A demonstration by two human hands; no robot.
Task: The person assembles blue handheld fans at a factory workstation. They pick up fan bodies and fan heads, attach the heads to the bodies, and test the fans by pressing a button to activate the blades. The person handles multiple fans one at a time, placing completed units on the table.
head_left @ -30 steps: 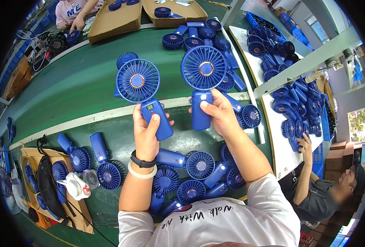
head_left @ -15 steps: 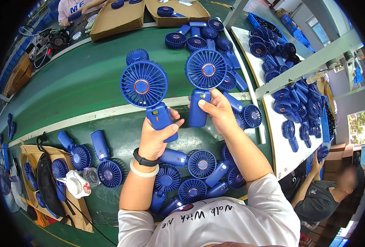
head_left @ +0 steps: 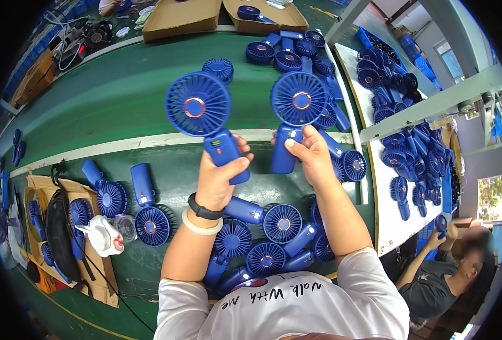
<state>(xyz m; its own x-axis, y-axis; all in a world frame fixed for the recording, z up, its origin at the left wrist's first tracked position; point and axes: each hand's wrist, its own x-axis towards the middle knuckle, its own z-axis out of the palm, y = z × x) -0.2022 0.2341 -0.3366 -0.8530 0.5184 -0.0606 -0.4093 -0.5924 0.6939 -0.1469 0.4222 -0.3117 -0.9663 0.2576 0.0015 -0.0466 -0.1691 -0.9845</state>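
Observation:
In my left hand (head_left: 219, 175) I grip a blue handheld fan (head_left: 198, 104) by its handle, the round grille leaning left and a small display lit on the handle. My right hand (head_left: 313, 152) is closed round the handle of a second blue handheld fan (head_left: 300, 98), held upright beside the first. My thumb presses the front of each handle. Below my wrists, several more blue fans (head_left: 282, 223) lie on the green bench (head_left: 166, 147), close to my body. Another fan (head_left: 218, 69) lies behind the left one.
Two cardboard trays (head_left: 180, 20) stand at the back. On the right, a white table (head_left: 401, 221) bears a heap of blue fans, beneath a grey metal beam (head_left: 432, 102). A white object (head_left: 102, 235) and cardboard (head_left: 106, 283) lie left. A co-worker (head_left: 438, 277) sits at the lower right.
The surroundings have shifted a little to the right in view. My left fan has tilted more to the left. The co-worker at the lower right has moved an arm.

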